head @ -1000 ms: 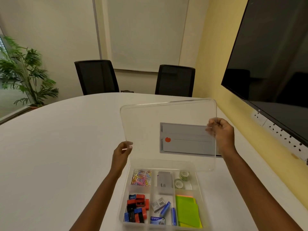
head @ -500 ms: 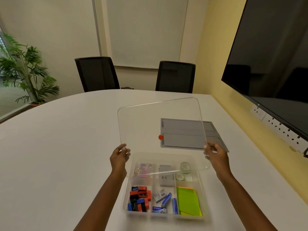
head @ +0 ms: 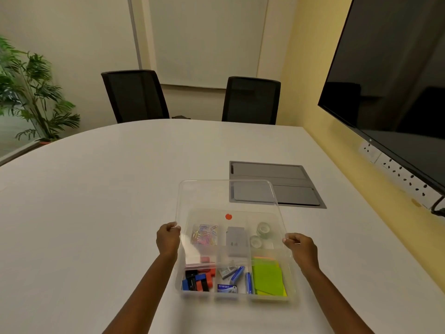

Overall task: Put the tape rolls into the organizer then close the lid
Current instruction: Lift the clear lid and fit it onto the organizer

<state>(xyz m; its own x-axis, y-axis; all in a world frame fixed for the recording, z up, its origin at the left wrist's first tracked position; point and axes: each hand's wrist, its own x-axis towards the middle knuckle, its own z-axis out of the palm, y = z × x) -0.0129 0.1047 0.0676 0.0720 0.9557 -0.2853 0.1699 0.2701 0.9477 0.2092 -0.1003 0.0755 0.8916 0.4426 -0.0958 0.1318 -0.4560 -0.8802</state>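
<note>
The left hand (head: 168, 239) and the right hand (head: 302, 247) each pinch a side edge of the clear lid (head: 228, 201), fingers closed on the rim; neither grip has anything else in it. The lid hangs tilted over the organizer (head: 291, 273), its near edge low over the middle of the tray and its far edge raised above the back wall, so it is not yet seated. The 2 tape rolls (head: 259, 235) already lie in the back right compartment, one just behind the other, seen through the lid. Other compartments hold paper clips (head: 204, 235), a grey box (head: 235, 239), red, blue and black clips (head: 198, 280), blue pens (head: 240, 276) and green sticky notes (head: 267, 278). The organizer rests on the white surface (head: 96, 201), near a grey panel (head: 289, 186) set into it. By its look the lid is thin, light, fairly stiff plastic that may flex a little and is likely slick, so holding it at opposite side edges as here seems right; pressing at the corners should suit seating it. The remaining step, I judge, is to lower and align the lid on the rim.
</note>
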